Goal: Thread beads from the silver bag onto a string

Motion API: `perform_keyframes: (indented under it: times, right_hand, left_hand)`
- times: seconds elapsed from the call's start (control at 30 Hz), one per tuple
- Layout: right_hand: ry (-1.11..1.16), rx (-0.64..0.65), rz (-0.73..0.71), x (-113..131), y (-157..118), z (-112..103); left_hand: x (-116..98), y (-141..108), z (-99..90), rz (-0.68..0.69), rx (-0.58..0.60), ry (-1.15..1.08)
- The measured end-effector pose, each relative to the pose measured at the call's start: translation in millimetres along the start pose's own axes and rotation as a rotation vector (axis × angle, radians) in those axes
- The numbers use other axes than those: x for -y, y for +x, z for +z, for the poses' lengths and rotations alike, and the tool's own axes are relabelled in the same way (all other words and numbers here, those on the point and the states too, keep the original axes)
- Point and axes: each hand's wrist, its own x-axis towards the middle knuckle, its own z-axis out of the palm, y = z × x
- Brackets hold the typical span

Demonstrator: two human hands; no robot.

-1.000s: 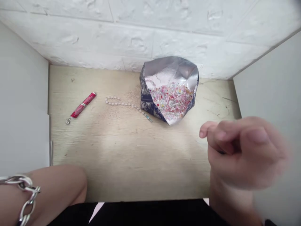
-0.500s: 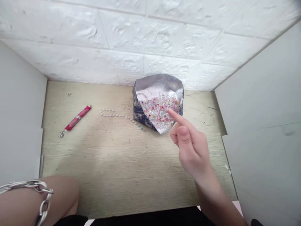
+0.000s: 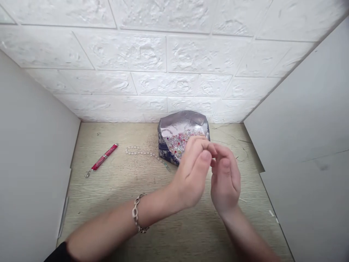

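Note:
My left hand (image 3: 192, 173) and my right hand (image 3: 225, 178) meet at the fingertips in front of the bag. Both have bent fingers and raised thumbs; whatever lies between the fingertips, if anything, is hidden or too small to make out. Behind them an open bag (image 3: 165, 154), silver inside and dark blue patterned outside, lies against the wall. Its mouth holds a heap of small pink, red and clear beads (image 3: 176, 142), partly covered by my left fingers. A string of pale beads (image 3: 140, 150) trails left from the bag, with a few bluish ones near its edge.
A red slim strap with metal clasp (image 3: 105, 156) lies on the wooden board (image 3: 114, 193) at left. A tiny metal piece (image 3: 98, 134) is behind it. Grey panels (image 3: 305, 138) flank the board; a white brick-patterned wall (image 3: 147, 54) closes the back. Thin threads lie at right.
My left hand has come in from the lower left to meet my right. My right index finger has left the beads and bent inward. The view has tilted upward.

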Motion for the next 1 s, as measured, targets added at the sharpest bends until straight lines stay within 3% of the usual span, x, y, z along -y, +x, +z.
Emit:
perform_keyframes:
  times: [0.1,0.2,0.33,0.5,0.7,0.8,0.9,1.0]
  right_hand:
    - [-0.127,-0.013,0.045,-7,4,1]
    - [-0.210,0.053,0.116,-8,6,0]
    - [-0.153,0.141,0.185,-12,4,-4]
    - [-0.115,0.147,0.225,-19,7,-9]
    - [-0.214,0.151,0.276,-16,12,-5]
    - [-0.263,0.194,0.292,-17,13,-4]
    - [-0.344,0.173,0.219,-19,13,-4]
    - [-0.388,0.074,0.133,-19,14,-5]
  left_hand:
    - [13,4,10.3,-0.176,0.010,-0.125]
    - [23,10,10.7,-0.358,0.059,-0.267]
    - [28,21,0.7,-0.526,0.239,-0.248]
    - [20,36,-24.8,-0.464,0.530,0.085]
    - [5,51,-64.0,-0.383,0.655,0.394]
    - [-2,55,-82.7,-0.407,0.724,0.536]
    - [-10,58,-97.8,-0.457,0.820,0.611]
    - [-16,59,-109.4,-0.473,0.831,0.651]
